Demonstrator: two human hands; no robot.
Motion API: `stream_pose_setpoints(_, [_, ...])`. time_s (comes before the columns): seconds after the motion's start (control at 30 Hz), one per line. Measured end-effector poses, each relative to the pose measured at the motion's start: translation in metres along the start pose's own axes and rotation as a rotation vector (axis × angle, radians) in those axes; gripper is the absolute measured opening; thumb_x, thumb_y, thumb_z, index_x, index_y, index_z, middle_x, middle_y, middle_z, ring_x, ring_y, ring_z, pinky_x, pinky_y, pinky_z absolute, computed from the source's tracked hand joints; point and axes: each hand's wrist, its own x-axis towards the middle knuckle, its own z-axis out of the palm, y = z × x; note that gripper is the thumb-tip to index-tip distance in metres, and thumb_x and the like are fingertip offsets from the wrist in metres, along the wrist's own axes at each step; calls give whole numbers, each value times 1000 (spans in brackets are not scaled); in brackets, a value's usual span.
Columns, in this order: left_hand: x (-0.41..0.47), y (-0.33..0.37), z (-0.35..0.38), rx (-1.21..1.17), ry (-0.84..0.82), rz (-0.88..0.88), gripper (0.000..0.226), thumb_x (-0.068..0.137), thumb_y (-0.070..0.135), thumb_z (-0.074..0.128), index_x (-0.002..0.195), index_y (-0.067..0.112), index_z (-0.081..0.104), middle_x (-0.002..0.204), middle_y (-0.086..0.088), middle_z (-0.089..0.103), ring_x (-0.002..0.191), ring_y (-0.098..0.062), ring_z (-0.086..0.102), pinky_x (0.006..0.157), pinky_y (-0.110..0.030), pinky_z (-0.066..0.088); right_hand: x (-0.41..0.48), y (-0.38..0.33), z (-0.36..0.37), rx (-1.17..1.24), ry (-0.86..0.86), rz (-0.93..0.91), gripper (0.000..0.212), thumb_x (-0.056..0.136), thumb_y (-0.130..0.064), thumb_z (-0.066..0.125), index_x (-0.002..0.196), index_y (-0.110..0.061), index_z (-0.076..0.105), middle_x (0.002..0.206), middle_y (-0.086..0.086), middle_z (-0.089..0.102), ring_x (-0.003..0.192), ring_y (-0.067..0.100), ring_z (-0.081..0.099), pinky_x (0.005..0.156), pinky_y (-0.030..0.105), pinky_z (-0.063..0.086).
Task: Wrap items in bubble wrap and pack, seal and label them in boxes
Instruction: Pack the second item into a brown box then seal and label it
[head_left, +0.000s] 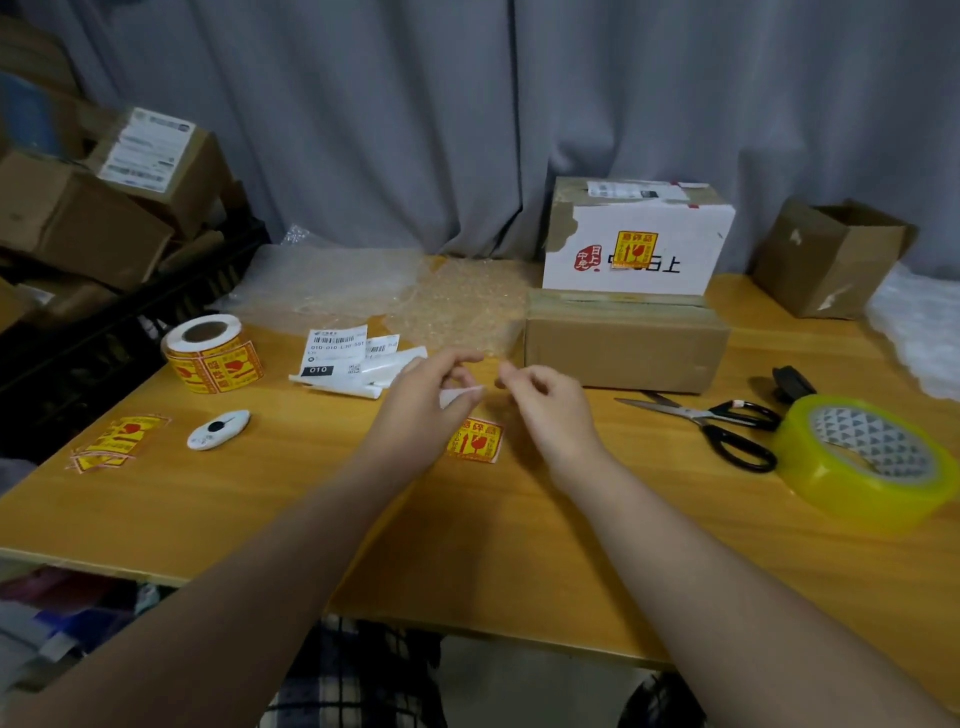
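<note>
Head: sticker (475, 440) in left hand (423, 402)

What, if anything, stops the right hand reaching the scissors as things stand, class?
Probably nothing, so yes. The scissors lie flat on the table to the right of the right hand, with only bare tabletop between them. The brown box sits behind that path, the tape roll beyond the scissors.

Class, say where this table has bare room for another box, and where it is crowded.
Free: the table nearest you, from white cutter to tape roll. Crowded: the back, with bubble wrap, labels and stacked boxes; scissors on the right.
</note>
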Motion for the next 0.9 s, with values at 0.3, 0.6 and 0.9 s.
stream_pose_setpoints(0.3, [-14, 41, 25, -145, -62, 101, 27, 93, 13, 56, 111, 31, 47, 88, 21, 66, 84, 4, 62, 71, -12, 45, -21, -7, -41, 401, -83, 153, 9, 91, -15, 63, 89, -7, 68, 79, 7, 66, 70, 14, 60, 61, 24, 53])
stream_pose_setpoints(0.6, [13, 58, 79, -241, 68, -74, 16, 89, 15, 62, 95, 28, 54, 94, -1, 55, 65, -5, 57, 58, -14, 43, -4, 9, -81, -48, 139, -200, 19, 89, -25, 66, 73, -17, 62, 71, 9, 64, 68, 24, 61, 69, 48, 54])
stream_pose_setpoints(0.9, [30, 60, 83, -547, -116, -229, 9, 92, 8, 57, 84, 10, 60, 67, -4, 59, 53, -2, 53, 55, -15, 47, 19, -2, -118, -111, -170, -160, 26, 90, -13, 64, 112, -23, 54, 84, 4, 66, 78, 14, 65, 69, 26, 52])
